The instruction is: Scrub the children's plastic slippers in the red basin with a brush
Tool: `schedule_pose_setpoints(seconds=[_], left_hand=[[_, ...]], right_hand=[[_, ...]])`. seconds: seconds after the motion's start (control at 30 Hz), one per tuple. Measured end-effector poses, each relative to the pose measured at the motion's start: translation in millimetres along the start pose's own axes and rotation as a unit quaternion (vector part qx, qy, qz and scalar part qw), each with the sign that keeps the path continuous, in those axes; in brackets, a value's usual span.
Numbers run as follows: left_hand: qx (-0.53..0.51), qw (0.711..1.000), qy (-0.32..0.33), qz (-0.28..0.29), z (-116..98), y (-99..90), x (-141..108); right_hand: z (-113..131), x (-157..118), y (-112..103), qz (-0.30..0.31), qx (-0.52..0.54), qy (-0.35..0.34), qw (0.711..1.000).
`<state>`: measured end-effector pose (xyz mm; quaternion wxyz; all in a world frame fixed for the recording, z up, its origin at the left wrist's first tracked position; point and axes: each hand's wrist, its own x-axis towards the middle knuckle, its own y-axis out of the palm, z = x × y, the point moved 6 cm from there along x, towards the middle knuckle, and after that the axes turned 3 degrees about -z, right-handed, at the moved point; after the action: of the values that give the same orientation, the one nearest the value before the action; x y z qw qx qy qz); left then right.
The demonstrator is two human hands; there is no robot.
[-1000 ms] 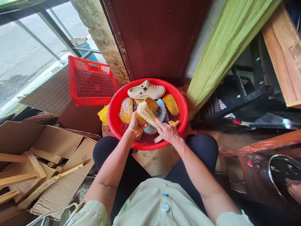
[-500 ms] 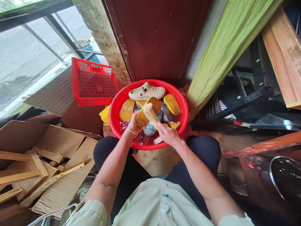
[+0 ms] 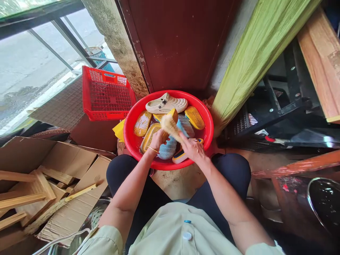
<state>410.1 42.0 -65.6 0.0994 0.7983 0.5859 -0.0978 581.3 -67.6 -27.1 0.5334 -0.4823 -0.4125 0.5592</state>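
Observation:
My left hand is closed on a yellow-soled slipper, tilted up over the basin; much of it hides behind the brush and my fingers. In my right hand is a pale scrubbing brush, its bristly head against the slipper and smeared by motion. Both hands are over a red basin with water in it. Several yellow soles lie inside, one of them a patterned sole at the right. A beige clog rests at the back, and a blue-grey shoe sits below my hands.
A red plastic crate stands left of the basin. Cardboard with wooden pieces lies at the lower left. A maroon door is behind the basin, and a green curtain hangs at the right.
My left hand has turned the slipper from sole-facing to nearly edge-on, uncovering a yellow sole and more of the blue-grey shoe beneath. The brush has moved slightly with it.

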Motion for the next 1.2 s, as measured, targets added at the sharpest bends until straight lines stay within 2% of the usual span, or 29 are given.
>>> schedule_pose_setpoints(seconds=[0.03, 0.1, 0.17, 0.23, 0.3, 0.33, 0.37, 0.4, 0.43, 0.5, 0.53, 0.63, 0.83, 0.9, 0.97, 1.1, 1.2], left_hand=[[0.085, 0.995, 0.050, -0.015, -4, -1.7, -1], [0.257, 0.954, 0.151, -0.037, -11, -1.7, -5], [0.368, 0.905, 0.213, -0.027, -12, 3.2, -8], [0.416, 0.878, 0.235, 0.020, -8, 9.4, -9], [0.432, 0.875, 0.213, 0.052, -6, 7.5, -6], [0.441, 0.877, 0.191, 0.033, -8, 0.0, -2], [0.454, 0.875, 0.168, -0.011, -13, -12.1, 3], [0.472, 0.866, 0.145, -0.079, -20, -28.3, 9], [0.492, 0.846, 0.130, -0.162, -28, -46.4, 13], [0.527, 0.807, 0.094, -0.250, -37, -75.2, 24], [0.534, 0.802, 0.058, -0.261, -35, -86.4, 30], [0.516, 0.816, -0.027, -0.258, -15, -106.4, 46], [0.385, 0.878, 0.008, -0.284, 12, -113.8, 59], [0.376, 0.884, -0.004, -0.276, 16, -113.0, 64], [0.411, 0.868, -0.020, -0.279, 15, -111.9, 68], [0.517, 0.810, -0.018, -0.275, 3, -111.6, 79], [0.544, 0.806, -0.022, -0.233, -3, -117.7, 94]], right_hand=[[-10, 4, -4, -0.003, -0.005, 0.038, 0.999], [-27, 10, -12, -0.016, 0.000, 0.094, 0.995], [-32, 11, -16, -0.029, 0.015, 0.089, 0.995], [-26, 9, -15, -0.025, 0.020, 0.055, 0.998], [-21, 6, -8, -0.001, 0.015, 0.047, 0.999], [-21, 5, -5, 0.010, 0.012, 0.056, 0.998], [-22, 4, -2, 0.019, 0.011, 0.067, 0.998], [-24, 5, 0, 0.026, 0.013, 0.076, 0.997], [-27, 6, 2, 0.031, 0.016, 0.080, 0.996], [-30, 8, 4, 0.038, 0.019, 0.080, 0.996], [-31, 8, 5, 0.041, 0.019, 0.078, 0.996], [-29, 8, 8, 0.052, 0.013, 0.070, 0.996], [-26, 5, 5, 0.055, 0.018, 0.071, 0.996], [-26, 5, 3, 0.057, 0.024, 0.073, 0.995], [-26, 5, 2, 0.062, 0.025, 0.077, 0.995], [-25, 6, 3, 0.078, 0.019, 0.078, 0.994], [-24, 6, 3, 0.082, 0.017, 0.074, 0.994]])
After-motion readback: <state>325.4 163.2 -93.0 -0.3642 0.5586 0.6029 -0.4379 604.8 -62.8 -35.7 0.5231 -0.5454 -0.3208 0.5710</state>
